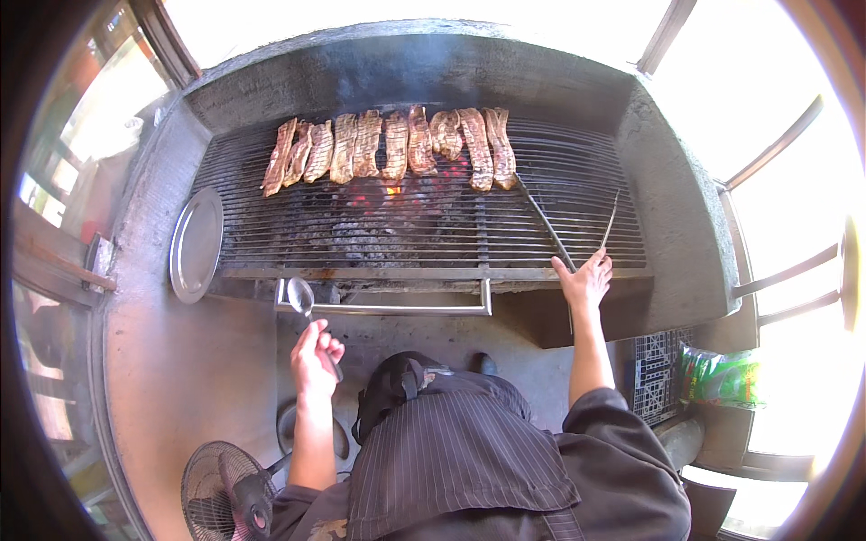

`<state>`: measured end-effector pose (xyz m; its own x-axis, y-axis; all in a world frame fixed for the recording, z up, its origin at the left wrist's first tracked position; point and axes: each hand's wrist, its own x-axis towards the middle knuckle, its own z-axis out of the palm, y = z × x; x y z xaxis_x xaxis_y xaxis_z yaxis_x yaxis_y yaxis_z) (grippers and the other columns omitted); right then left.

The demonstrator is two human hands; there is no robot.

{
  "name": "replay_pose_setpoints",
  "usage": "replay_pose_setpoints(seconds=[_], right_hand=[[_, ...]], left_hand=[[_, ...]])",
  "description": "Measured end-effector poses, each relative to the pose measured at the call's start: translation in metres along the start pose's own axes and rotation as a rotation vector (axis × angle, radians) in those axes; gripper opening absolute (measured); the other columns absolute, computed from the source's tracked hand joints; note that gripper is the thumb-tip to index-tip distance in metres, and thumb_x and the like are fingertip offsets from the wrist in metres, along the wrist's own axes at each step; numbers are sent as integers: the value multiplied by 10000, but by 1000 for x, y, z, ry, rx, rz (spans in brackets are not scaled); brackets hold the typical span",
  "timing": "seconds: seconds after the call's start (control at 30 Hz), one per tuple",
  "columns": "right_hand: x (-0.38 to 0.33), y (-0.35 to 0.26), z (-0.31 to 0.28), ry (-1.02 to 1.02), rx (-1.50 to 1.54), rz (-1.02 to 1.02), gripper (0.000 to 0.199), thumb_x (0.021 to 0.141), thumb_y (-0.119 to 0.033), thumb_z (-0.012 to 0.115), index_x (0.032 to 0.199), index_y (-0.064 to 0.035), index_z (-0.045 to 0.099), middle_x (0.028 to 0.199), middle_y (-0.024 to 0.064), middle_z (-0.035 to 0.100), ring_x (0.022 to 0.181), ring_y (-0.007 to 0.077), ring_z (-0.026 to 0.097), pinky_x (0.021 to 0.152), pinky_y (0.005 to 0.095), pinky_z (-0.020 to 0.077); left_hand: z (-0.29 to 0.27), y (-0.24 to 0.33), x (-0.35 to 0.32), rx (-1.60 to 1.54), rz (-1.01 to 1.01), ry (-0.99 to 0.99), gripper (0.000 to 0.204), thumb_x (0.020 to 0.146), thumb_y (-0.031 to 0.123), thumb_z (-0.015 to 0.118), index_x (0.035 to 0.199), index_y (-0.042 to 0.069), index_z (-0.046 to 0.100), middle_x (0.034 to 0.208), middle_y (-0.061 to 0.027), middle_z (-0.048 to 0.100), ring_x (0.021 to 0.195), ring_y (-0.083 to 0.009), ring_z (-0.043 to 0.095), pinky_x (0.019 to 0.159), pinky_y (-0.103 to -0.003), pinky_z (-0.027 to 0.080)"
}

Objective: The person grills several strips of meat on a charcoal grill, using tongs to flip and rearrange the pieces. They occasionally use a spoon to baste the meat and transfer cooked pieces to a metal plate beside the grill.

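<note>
In my left hand, in front of the grill, is a metal spoon; its bowl points up and away from me. My right hand is closed around long metal tongs at the grill's front right. The tongs' two arms are spread wide. One tip reaches the lower end of the rightmost meat strip, while the other points away over bare bars. Several browned, scored meat strips lie side by side along the back of the grill grate.
Glowing coals burn under the grate, with smoke behind. An oval metal tray leans at the left ledge. A metal rail runs along the front. A fan stands lower left; a black crate and a green bag are at right.
</note>
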<state>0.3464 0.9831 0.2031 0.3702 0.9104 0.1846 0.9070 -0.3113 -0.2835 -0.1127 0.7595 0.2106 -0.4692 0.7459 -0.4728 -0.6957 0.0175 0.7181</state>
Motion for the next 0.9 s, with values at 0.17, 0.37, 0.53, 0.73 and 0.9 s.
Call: replay_pose_setpoints(seconds=[0.17, 0.37, 0.53, 0.73, 0.9], right_hand=[[52, 21, 25, -226, -145, -15, 1189, 755, -636, 811, 1530, 100, 291, 1444, 315, 455, 1347, 451, 456, 1089, 544, 424], [60, 45, 45, -173, 98, -274, 444, 950, -191, 652, 1312, 39, 537, 1076, 306, 658, 999, 477, 644, 880, 521, 525], [-22, -82, 21, -165, 247, -602, 478, 942, -211, 664, 1346, 18, 550, 1095, 255, 675, 1014, 433, 673, 874, 507, 545], [-80, -220, 39, -306, -19, -709, 585, 894, -249, 686, 1357, 57, 500, 1125, 262, 647, 953, 417, 709, 813, 477, 588], [-79, -257, 75, -224, -108, -719, 499, 871, -188, 672, 1275, 67, 528, 1063, 243, 657, 922, 384, 724, 772, 446, 599]], left_hand=[[-25, -11, -16, -62, 15, 172, 230, 1050, 306, 604, 1121, 93, 651, 713, 63, 513, 668, -89, 550, 656, -287, 514], [-33, -17, -38, -128, 99, 214, 244, 1058, 302, 586, 1129, 77, 650, 720, 55, 518, 674, -95, 559, 661, -292, 508], [-66, -5, -51, -146, 133, 261, 241, 1040, 285, 617, 1085, 56, 680, 703, 28, 535, 645, -123, 561, 661, -299, 483], [-108, 22, -61, -144, 151, 270, 249, 1038, 274, 625, 1065, 35, 691, 689, 21, 540, 621, -126, 559, 634, -290, 493], [-150, 31, -73, -114, 139, 291, 232, 1048, 226, 601, 1040, 13, 692, 682, 4, 542, 611, -125, 561, 618, -287, 513]])
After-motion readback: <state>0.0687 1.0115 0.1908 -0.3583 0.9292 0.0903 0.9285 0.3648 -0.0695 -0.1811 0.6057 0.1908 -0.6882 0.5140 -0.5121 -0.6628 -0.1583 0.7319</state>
